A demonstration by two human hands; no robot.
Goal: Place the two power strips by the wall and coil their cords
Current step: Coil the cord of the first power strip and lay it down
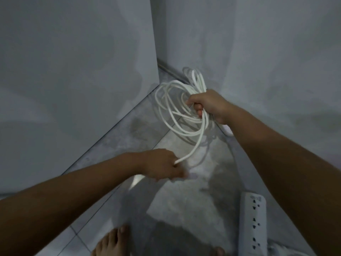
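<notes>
Right hand (208, 106) reaches out near the wall (276, 52), fingers curled round the coiled cord (177, 108); left hand (162, 166), lower, pinches its loose end; 1 power strip (252, 222) on floor.

One white multi-socket plastic power strip (253, 224) fully visible, end of a second white strip (227, 129), one looped white cord (177, 108), two hands, left hand (162, 166), right hand (207, 105), one bare foot (110, 241).
</notes>
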